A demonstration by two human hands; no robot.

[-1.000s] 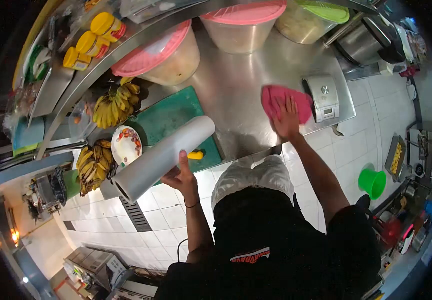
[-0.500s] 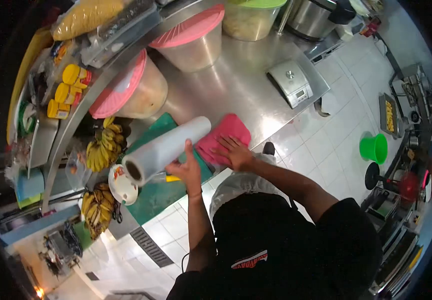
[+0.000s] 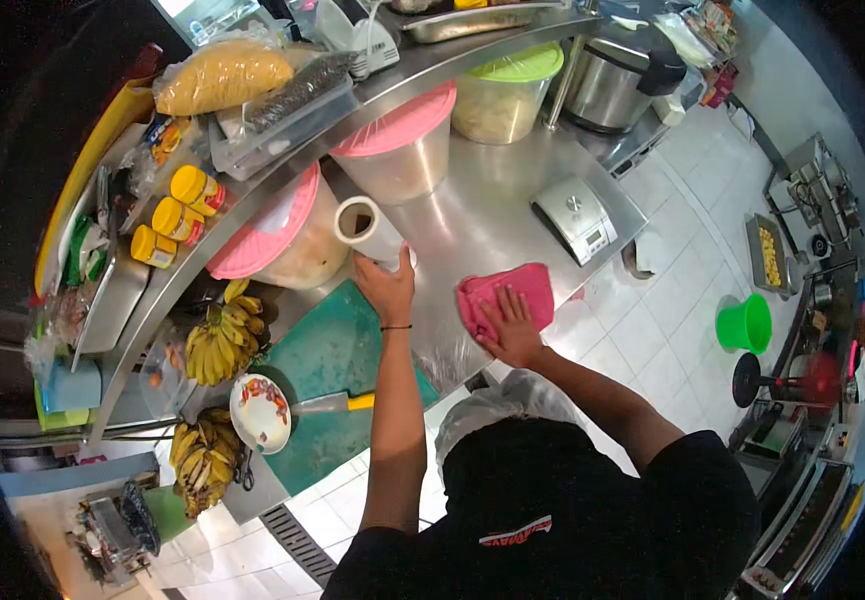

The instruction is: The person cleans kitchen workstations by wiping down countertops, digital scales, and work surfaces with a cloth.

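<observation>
My left hand (image 3: 388, 284) is wrapped round the lower part of a roll of clear plastic film (image 3: 375, 240). The roll stands roughly upright on the steel table, its hollow core facing up. On a folded pink cloth (image 3: 532, 291), my right hand (image 3: 513, 330) lies flat with its fingers stretched out. Left of my left forearm is a green cutting board (image 3: 322, 345). A knife with a yellow handle (image 3: 361, 401) lies on that board, its blade reaching toward a white bowl (image 3: 248, 422) with red bits in it.
A digital scale (image 3: 574, 218) sits toward the table's right end. Tubs with pink lids (image 3: 392, 165) and a green-lidded tub (image 3: 497, 115) line the back under a steel shelf (image 3: 242, 215). Bananas (image 3: 220, 345) lie at the left. A green bucket (image 3: 743, 324) is on the floor.
My left hand has carried the film roll off the cutting board, away from me, and turned it from lying to upright. The pink cloth has slid right under my right hand.
</observation>
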